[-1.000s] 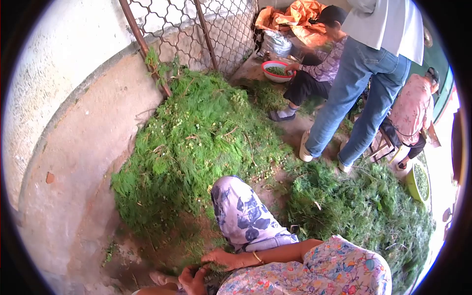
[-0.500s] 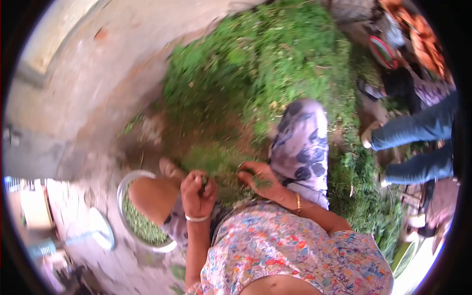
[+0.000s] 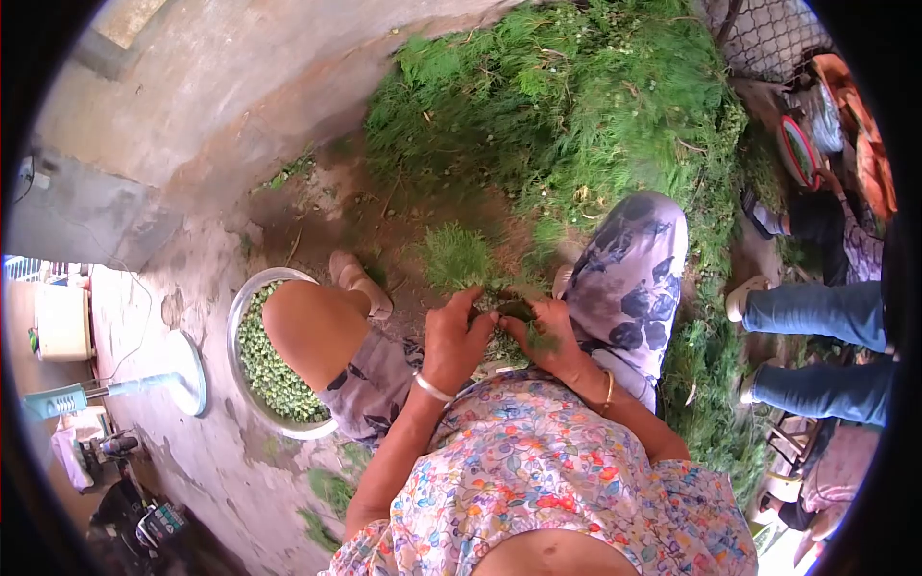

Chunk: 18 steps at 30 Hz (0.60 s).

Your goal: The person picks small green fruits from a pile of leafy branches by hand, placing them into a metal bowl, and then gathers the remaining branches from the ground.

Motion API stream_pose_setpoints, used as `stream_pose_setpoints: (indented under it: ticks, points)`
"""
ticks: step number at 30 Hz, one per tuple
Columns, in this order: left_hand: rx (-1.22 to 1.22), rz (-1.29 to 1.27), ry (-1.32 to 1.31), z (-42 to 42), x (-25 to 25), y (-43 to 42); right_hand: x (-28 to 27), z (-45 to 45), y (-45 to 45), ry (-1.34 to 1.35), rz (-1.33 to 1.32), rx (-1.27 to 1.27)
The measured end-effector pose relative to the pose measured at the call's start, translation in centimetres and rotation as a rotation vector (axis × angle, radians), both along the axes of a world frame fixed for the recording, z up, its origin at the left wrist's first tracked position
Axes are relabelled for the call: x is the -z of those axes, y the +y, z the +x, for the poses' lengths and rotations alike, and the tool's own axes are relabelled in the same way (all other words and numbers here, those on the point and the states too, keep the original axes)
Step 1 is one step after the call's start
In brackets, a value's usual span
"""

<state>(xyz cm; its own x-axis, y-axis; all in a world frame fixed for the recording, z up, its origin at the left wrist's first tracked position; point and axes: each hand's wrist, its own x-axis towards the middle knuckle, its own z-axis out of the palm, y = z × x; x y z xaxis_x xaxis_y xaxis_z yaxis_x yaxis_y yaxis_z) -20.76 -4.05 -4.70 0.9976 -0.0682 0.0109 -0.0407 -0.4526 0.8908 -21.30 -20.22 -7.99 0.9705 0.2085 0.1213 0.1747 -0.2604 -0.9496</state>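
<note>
My left hand (image 3: 456, 341), with a silver bangle, has its fingers closed at a feathery green sprig (image 3: 458, 257) between my knees. My right hand (image 3: 547, 338), wearing a gold bangle, is closed on greenery too, and a leafy tip (image 3: 545, 342) shows by its fingers. Both thumbs nearly meet over the stems; the exact grip is partly hidden. Beside my left knee, a metal basin (image 3: 236, 355) contains many small, round, pale green pieces (image 3: 269, 360).
A large heap of cut green branches (image 3: 576, 106) lies ahead and runs down my right side. On the left stands a pale blue fan (image 3: 187, 372). At right are a person's jeans-clad legs (image 3: 816, 317) and a red-rimmed basket (image 3: 797, 152). A wall (image 3: 240, 77) rises at upper left.
My hands were apart and blurred; now they are together at the sprig. The view has shifted, so the basin and heap appear in slightly different places.
</note>
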Motion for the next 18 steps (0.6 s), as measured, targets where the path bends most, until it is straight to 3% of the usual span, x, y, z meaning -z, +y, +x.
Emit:
stream_pose_setpoints:
  ticks: [4,7,9,12,16,18]
  points:
    - [-0.06,0.193,-0.023,0.0,1.7,0.3,0.3,0.4,0.0,-0.106,-0.106,-0.021]
    - [0.014,0.105,0.045,-0.3,4.1,1.4,1.1,0.2,0.1,-0.289,-0.26,0.005]
    - [-0.012,0.094,0.057,-0.9,4.5,1.4,1.1,-0.2,0.5,-0.055,-0.027,0.098]
    - [-0.073,0.039,0.014,-1.5,4.3,1.0,0.2,0.1,-0.3,0.044,-0.236,-0.092]
    - [-0.132,-0.05,-0.053,-1.7,3.5,0.8,0.3,0.1,-0.1,0.198,-0.19,-0.206]
    - [-0.134,-0.093,-0.035,-1.8,3.5,0.6,0.0,-0.3,0.5,0.289,0.067,-0.063]
